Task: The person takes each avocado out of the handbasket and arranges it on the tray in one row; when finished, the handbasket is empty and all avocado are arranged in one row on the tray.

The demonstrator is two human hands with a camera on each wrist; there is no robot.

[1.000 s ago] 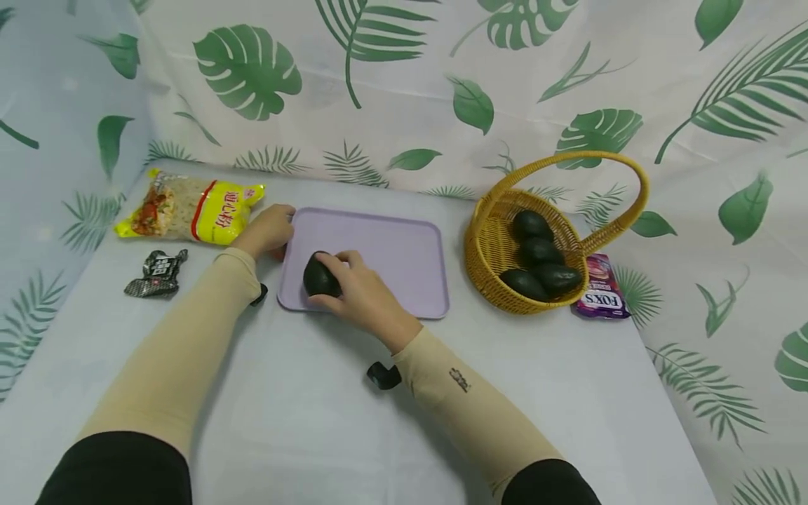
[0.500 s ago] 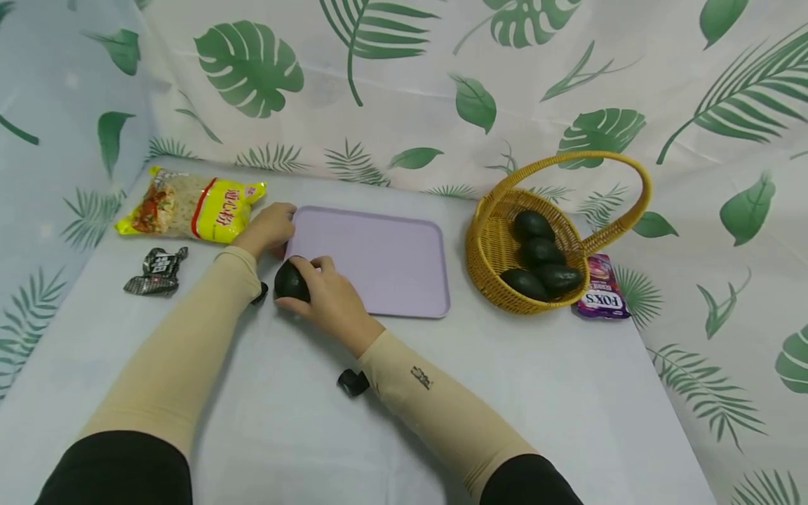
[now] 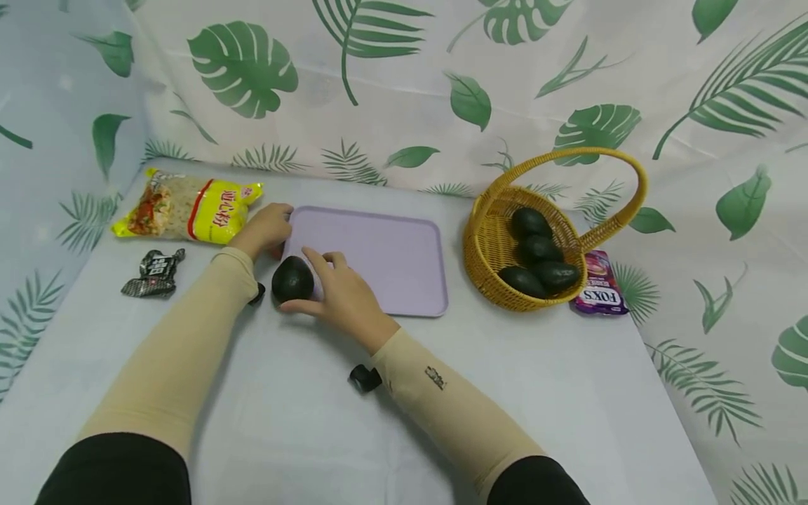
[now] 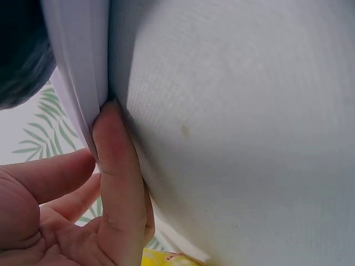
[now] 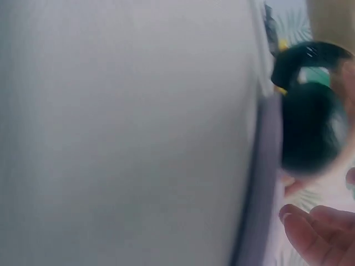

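A dark green avocado (image 3: 292, 279) lies on the table just off the front left corner of the purple tray (image 3: 385, 256). My right hand (image 3: 334, 294) is right beside it with fingers spread and loosened, the index finger and thumb close to the fruit. In the right wrist view the avocado (image 5: 308, 127) sits apart from my fingertips (image 5: 313, 233). My left hand (image 3: 268, 228) grips the tray's left edge; the left wrist view shows a finger (image 4: 116, 166) pressed along the tray's rim (image 4: 77, 83).
A yellow wicker basket (image 3: 482, 256) with several avocados (image 3: 536, 249) stands at the right, a purple FOX'S bag (image 3: 600, 294) beside it. A yellow noodle packet (image 3: 189, 208) and a black wrapper (image 3: 154, 272) lie at the left. Leaf-print cloth walls surround the table.
My right hand carried the avocado leftwards off the tray, set it on the table by the tray's corner, and loosened its fingers. The left hand stayed on the tray's edge.
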